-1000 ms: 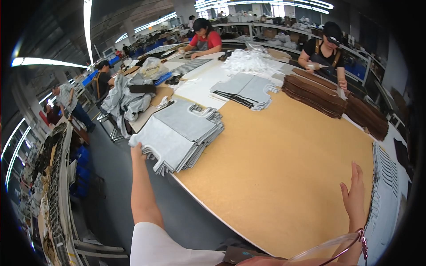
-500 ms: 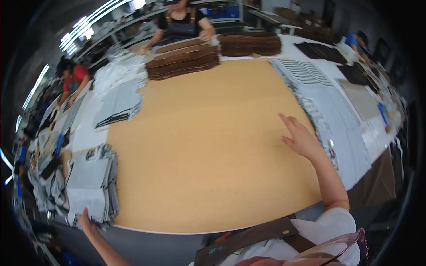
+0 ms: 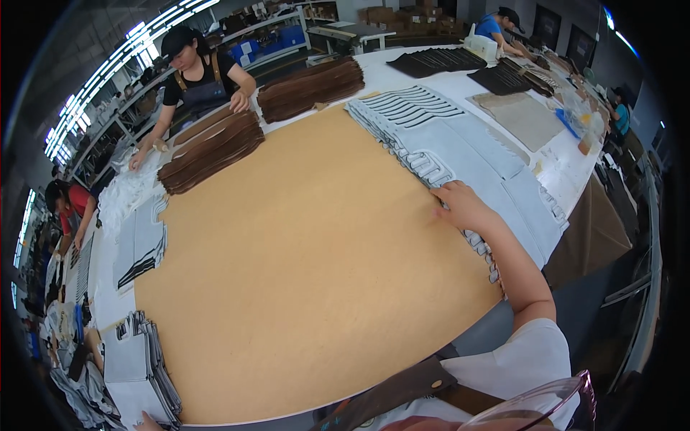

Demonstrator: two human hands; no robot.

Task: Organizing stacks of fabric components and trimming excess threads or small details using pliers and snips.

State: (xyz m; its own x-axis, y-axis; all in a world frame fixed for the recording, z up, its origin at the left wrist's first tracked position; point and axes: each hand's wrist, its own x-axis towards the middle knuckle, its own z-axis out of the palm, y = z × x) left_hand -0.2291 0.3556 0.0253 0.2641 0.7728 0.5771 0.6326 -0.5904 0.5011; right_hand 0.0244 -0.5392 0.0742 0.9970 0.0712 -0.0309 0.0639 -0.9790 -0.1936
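My right hand (image 3: 460, 206) reaches to the inner edge of a long layered stack of light grey panels (image 3: 489, 165) on the right. Its fingers are stretched out along the ruffled edge, with the thumb apart and slightly blurred. At the bottom left, a small part of my left hand (image 3: 148, 424) shows against the near end of a thick pile of light grey folded panels (image 3: 129, 370). One digit lies on that pile; the other fingers are hidden or out of the picture. Between the two piles lies a broad tan board (image 3: 302, 273).
Brown stacks (image 3: 215, 151) line the far side, where a co-worker in an apron (image 3: 205, 79) leans in. More grey panels (image 3: 144, 237) and white wrapping (image 3: 133, 187) lie at left. Dark pieces (image 3: 435, 62) and a beige sheet (image 3: 517, 118) rest at far right. Other people stand around the table.
The view has swung to the right. My right hand has moved from above the board to the edge of the right-hand stack. Less of my left hand shows now.
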